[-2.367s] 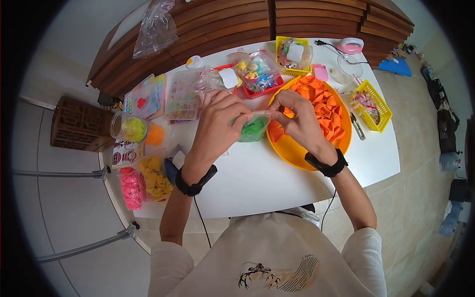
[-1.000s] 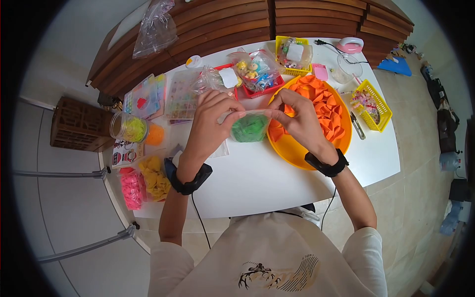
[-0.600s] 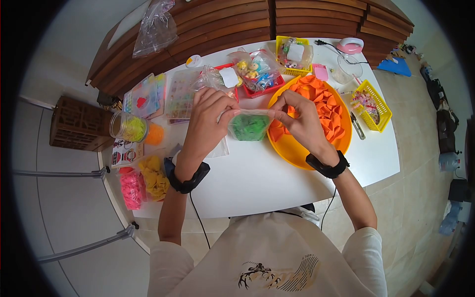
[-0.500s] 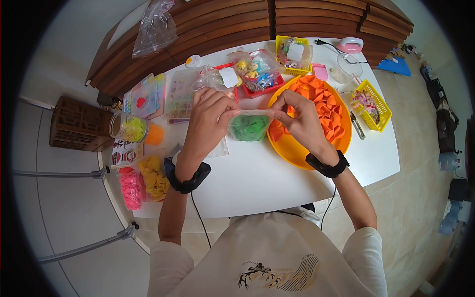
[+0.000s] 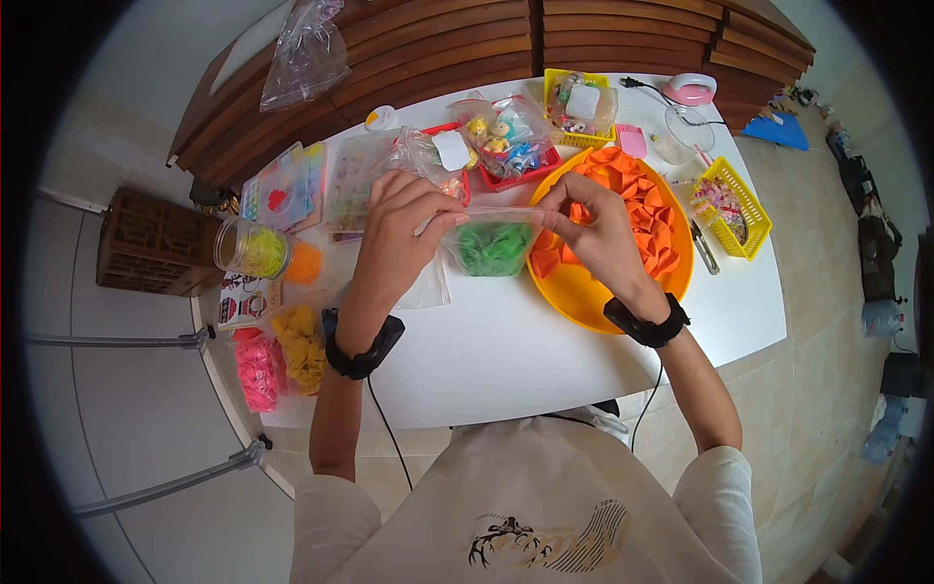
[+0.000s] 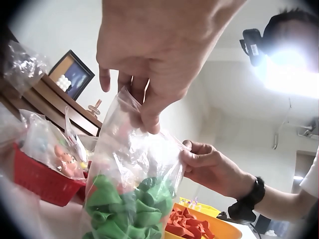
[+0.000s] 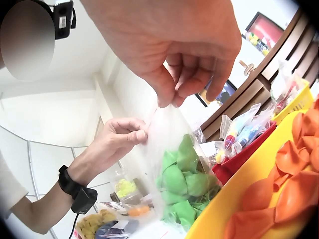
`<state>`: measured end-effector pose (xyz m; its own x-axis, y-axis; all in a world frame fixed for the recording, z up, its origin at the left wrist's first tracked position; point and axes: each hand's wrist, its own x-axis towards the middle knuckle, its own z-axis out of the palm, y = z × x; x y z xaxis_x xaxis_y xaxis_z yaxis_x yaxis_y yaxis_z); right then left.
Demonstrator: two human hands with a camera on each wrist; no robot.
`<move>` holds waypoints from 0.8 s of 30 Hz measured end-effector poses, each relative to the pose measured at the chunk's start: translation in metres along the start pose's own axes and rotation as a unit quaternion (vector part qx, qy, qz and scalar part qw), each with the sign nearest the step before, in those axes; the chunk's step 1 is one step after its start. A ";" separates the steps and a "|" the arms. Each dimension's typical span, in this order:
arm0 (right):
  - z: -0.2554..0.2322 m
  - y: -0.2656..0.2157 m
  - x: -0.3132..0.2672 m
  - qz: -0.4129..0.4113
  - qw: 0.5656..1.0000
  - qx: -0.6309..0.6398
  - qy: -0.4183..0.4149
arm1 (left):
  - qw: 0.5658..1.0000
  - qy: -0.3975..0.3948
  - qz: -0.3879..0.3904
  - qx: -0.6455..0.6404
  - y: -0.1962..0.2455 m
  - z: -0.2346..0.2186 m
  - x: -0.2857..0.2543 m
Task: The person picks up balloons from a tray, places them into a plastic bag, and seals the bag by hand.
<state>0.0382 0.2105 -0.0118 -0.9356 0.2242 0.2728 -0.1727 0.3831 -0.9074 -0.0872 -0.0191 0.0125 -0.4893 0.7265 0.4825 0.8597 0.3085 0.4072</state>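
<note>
Above the worktop (image 5: 545, 341), your left hand (image 5: 394, 238) and right hand (image 5: 598, 234) are pinching the filled bag of green balloons (image 5: 489, 243) at its top corners, fingers closed on the unsealed mouth.

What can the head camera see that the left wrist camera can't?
Only the head view shows the whole white table, the yellow basket and the jar of yellow bits. Only the left wrist view shows a framed picture on the wooden shelf. Both show the left hand and right hand pinching the clear bag of green pieces, beside the orange tray.
</note>
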 end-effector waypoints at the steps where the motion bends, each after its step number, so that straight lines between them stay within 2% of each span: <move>1: 0.000 0.000 0.000 0.000 1.000 0.000 0.000 | 1.000 0.001 -0.002 -0.002 -0.001 0.001 0.000; 22: 0.003 0.001 0.005 0.010 0.999 -0.025 -0.042 | 0.999 -0.006 -0.018 -0.044 0.004 0.005 0.003; 24: 0.008 0.003 0.006 -0.027 0.997 -0.042 -0.061 | 0.999 -0.020 -0.016 -0.042 0.005 0.007 0.004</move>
